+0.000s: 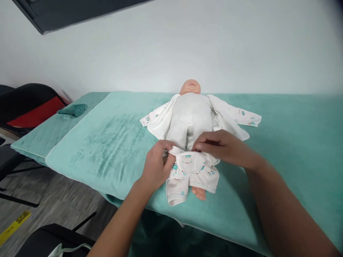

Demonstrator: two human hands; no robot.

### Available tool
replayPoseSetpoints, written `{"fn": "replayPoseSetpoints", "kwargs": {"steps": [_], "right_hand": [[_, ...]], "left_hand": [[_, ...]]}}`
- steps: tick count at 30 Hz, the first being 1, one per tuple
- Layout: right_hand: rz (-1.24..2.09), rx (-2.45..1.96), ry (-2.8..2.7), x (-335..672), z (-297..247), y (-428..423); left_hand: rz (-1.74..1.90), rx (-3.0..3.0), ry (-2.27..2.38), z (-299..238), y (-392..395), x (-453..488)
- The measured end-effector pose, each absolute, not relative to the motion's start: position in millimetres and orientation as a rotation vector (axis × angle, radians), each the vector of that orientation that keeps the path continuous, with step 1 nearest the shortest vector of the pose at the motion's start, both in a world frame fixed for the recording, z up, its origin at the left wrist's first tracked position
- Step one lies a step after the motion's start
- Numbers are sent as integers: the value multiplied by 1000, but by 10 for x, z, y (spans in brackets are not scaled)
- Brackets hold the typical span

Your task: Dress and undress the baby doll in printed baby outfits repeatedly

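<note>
A baby doll (190, 110) lies on its back with its head toward the wall. Its white cloth body shows between the open halves of a printed baby jacket (229, 114), sleeves spread to both sides. White baby pants (197, 169) with small printed animals cover the doll's lower legs, and one foot (198, 193) pokes out below a leg cuff. My left hand (160, 162) pinches the waistband at its left corner. With fingers curled, my right hand (218, 144) grips the waistband near its middle right; the fingertips are partly hidden.
A green plush cover (102, 142) spreads over the bed, which stands against a white wall (171, 46). Black chairs (29, 103) stand at the left, one with a red part. A dark panel (66, 12) hangs at upper left. Another chair (53, 241) is near the bottom left.
</note>
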State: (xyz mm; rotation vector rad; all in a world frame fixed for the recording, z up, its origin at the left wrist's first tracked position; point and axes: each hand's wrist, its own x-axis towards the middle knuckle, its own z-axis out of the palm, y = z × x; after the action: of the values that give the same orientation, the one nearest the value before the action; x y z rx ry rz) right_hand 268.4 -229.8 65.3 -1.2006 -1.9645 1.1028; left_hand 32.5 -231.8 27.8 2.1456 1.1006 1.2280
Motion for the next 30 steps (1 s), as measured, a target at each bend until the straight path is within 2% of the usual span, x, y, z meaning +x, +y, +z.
{"fn": "replayPoseSetpoints", "kwargs": {"steps": [5,8,17,23,30], "right_hand": [[1278,-1166,-2077,2614,697,-2331],[1238,-1107,-2057,2577,703,-2352],[1297,-1015,-1859,2626,595,-2309],[1297,-1126,-1876,2706,606,-2284],[1213,-1410,-1988,2980,570,-2214]], "left_hand": [[1161,2014,1062,327,-2399,349],[1084,2092,1114,422,-2386,361],[483,1826,960,781,-2118,202],[525,1685,925,742,-2041,178],[400,1993,937,693,-1982,146]]}}
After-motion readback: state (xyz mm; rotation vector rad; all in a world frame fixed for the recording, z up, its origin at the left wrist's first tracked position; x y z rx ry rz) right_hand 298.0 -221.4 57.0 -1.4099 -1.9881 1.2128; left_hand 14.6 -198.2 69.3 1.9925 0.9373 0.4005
